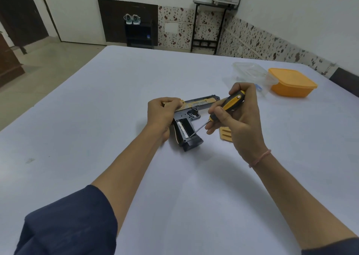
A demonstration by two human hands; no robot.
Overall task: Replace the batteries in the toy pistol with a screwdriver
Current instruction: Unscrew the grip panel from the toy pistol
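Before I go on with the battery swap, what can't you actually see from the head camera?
- Toy pistol rear end: covered by the left hand.
- Grip cover: partly behind the right hand.
- Battery polarity: print too small.
- Clear container contents: blurred.
- Orange box: lid on.

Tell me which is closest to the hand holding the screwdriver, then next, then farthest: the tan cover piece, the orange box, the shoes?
From the right hand, head view:
1. Tan cover piece, on the table, partly hidden under that hand.
2. Orange box, farther back on the table's right side.
3. Shoes, on the dark rack by the far wall.
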